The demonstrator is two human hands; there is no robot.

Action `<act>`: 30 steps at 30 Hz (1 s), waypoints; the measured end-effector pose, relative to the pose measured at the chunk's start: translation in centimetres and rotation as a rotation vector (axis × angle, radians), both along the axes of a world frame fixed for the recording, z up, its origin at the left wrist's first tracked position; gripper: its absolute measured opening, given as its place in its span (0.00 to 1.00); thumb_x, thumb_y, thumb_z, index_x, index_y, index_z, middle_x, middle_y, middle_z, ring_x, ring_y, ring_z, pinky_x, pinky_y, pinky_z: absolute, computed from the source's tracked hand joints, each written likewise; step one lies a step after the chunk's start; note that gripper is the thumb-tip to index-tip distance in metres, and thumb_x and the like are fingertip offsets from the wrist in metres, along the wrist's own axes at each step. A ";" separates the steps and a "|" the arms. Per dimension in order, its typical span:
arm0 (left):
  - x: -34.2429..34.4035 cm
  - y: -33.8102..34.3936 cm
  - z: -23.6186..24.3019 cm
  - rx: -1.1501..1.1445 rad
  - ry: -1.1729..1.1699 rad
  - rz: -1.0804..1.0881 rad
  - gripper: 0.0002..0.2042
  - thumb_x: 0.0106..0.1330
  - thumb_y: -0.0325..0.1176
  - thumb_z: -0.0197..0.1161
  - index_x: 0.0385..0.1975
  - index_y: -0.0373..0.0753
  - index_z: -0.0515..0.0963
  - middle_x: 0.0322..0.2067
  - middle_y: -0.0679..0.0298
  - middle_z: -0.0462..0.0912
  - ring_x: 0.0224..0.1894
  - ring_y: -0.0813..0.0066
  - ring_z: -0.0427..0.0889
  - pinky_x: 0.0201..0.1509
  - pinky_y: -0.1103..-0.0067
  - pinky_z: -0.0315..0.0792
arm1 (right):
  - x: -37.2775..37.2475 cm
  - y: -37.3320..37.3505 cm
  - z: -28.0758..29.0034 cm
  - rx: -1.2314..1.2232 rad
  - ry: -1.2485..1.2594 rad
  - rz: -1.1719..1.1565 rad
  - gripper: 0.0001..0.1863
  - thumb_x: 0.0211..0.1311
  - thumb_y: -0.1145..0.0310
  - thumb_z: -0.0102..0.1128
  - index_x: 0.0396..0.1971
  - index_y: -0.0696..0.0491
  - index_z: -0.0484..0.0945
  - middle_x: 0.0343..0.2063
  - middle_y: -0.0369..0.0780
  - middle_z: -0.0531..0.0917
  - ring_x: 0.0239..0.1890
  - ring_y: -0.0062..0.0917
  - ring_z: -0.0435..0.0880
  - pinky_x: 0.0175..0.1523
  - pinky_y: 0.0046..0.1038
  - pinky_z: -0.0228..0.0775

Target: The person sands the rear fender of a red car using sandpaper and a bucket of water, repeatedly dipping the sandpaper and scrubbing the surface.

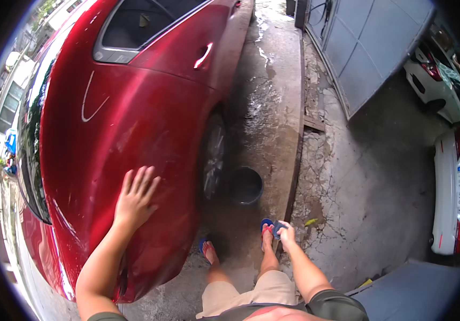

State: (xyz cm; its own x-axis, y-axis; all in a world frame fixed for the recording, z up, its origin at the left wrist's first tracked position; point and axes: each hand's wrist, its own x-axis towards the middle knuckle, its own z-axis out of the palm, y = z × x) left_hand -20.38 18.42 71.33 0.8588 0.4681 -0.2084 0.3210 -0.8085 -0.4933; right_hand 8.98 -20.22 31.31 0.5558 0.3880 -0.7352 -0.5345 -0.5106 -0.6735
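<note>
A glossy red car (101, 155) fills the left half of the view, with its rear wheel (213, 155) low on its right side. My left hand (137, 195) is open, fingers spread, on or just over the rear body panel. My right hand (287, 235) grips a small dark blue object (278, 228), too small to name, beside my right leg. A dark bucket (246, 190) stands on the wet concrete between the wheel and my sandalled feet.
A low concrete edge (296, 176) runs along the driveway beside cracked pavement (326, 176). A grey metal gate panel (364, 53) stands at upper right, a wooden board (313, 124) near it. Two white cars (444, 187) are parked at far right.
</note>
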 end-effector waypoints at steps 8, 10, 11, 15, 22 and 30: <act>-5.2 -3.7 6.5 0.203 -0.096 0.312 0.49 0.55 0.53 0.73 0.78 0.50 0.58 0.81 0.57 0.46 0.83 0.55 0.41 0.84 0.52 0.35 | 6.2 0.8 2.7 0.141 0.287 -0.279 0.27 0.73 0.79 0.43 0.69 0.44 0.73 0.62 0.39 0.79 0.56 0.33 0.84 0.49 0.42 0.85; -5.6 -3.1 4.7 0.256 -0.075 0.220 0.48 0.61 0.56 0.68 0.79 0.47 0.54 0.81 0.54 0.45 0.82 0.52 0.41 0.84 0.55 0.36 | 6.6 2.5 0.6 0.185 0.351 -0.212 0.23 0.76 0.80 0.48 0.66 0.47 0.75 0.63 0.38 0.78 0.55 0.31 0.83 0.50 0.39 0.87; -6.1 -2.7 3.8 0.253 -0.054 0.218 0.47 0.63 0.56 0.66 0.79 0.46 0.53 0.81 0.54 0.45 0.82 0.52 0.41 0.84 0.55 0.36 | 6.4 4.0 -0.6 0.166 0.391 -0.174 0.23 0.74 0.82 0.49 0.63 0.49 0.78 0.60 0.39 0.79 0.53 0.30 0.84 0.47 0.38 0.88; -4.9 -2.1 3.2 0.345 -0.010 0.195 0.43 0.70 0.59 0.56 0.80 0.43 0.52 0.80 0.54 0.47 0.82 0.51 0.43 0.83 0.56 0.39 | 4.7 9.5 -7.5 0.231 0.426 -0.123 0.22 0.69 0.87 0.47 0.57 0.54 0.82 0.51 0.43 0.83 0.46 0.33 0.88 0.48 0.44 0.89; -3.1 -0.8 0.9 0.482 0.028 0.133 0.41 0.73 0.63 0.48 0.78 0.40 0.56 0.78 0.50 0.53 0.80 0.48 0.52 0.81 0.55 0.46 | 3.8 20.8 -21.3 0.075 0.412 -0.113 0.23 0.68 0.87 0.44 0.52 0.52 0.84 0.55 0.44 0.77 0.52 0.36 0.83 0.48 0.40 0.91; -0.4 4.1 -2.0 0.430 0.057 0.056 0.40 0.73 0.62 0.51 0.76 0.37 0.59 0.76 0.47 0.57 0.78 0.45 0.55 0.80 0.53 0.49 | 3.6 28.3 -38.5 -0.014 0.361 -0.238 0.21 0.64 0.90 0.43 0.48 0.58 0.82 0.45 0.42 0.77 0.45 0.34 0.84 0.48 0.40 0.92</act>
State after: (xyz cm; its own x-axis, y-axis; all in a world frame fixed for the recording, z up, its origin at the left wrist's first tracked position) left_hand -20.75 22.52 69.29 0.8224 0.5681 -0.0308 0.3208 -0.5077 -0.7996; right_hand 12.57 8.05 -7.23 0.3347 0.2687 -0.9032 -0.8386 -0.3522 -0.4155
